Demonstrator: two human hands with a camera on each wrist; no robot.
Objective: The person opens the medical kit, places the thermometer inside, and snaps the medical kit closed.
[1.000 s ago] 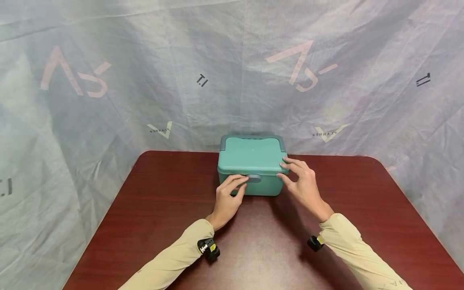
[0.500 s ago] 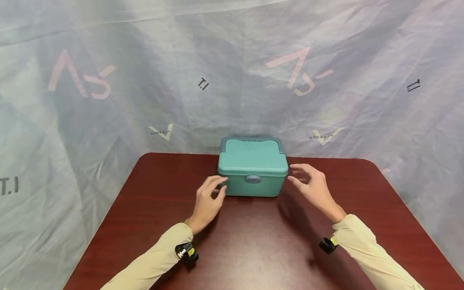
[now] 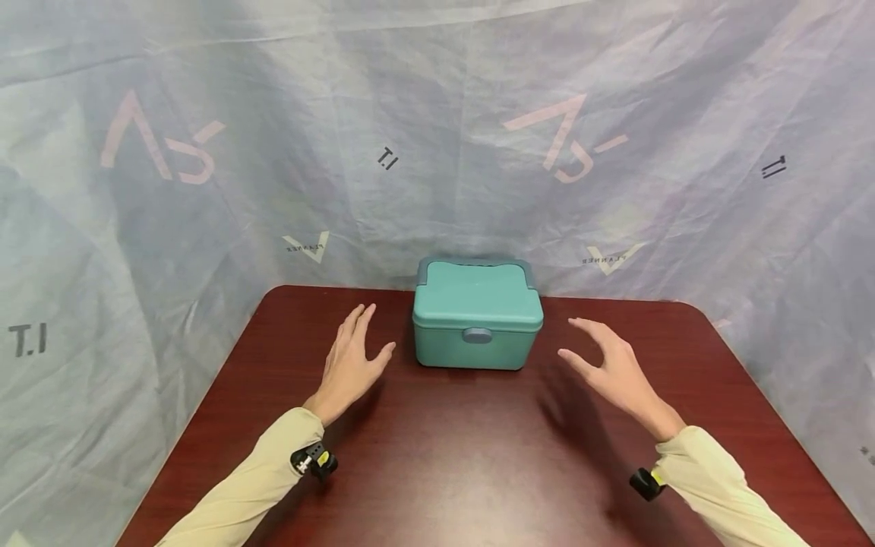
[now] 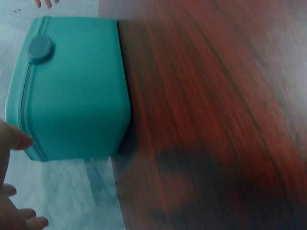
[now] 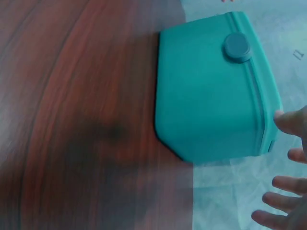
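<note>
A teal lidded box [image 3: 477, 311] stands at the back of the table, its lid down. On its front, just under the lid's edge, is a blue-grey oval latch [image 3: 477, 335]. My left hand [image 3: 349, 368] hovers to the left of the box, fingers spread and holding nothing. To the right of the box is my right hand [image 3: 615, 372], thumb and fingers apart with nothing between them. Both wrist views show the box [image 4: 76, 91] with fingers near its lid end; a gap separates each hand from it in the head view.
The dark red wooden table [image 3: 465, 456] has rounded back corners. Behind it and along both sides hangs a grey printed cloth [image 3: 451, 152], close behind the box. A small black camera is strapped to each wrist.
My left hand has left the latch area and drawn away leftward, its fingers spreading. My right hand has come off the lid's right edge and moved right. The box stays in place.
</note>
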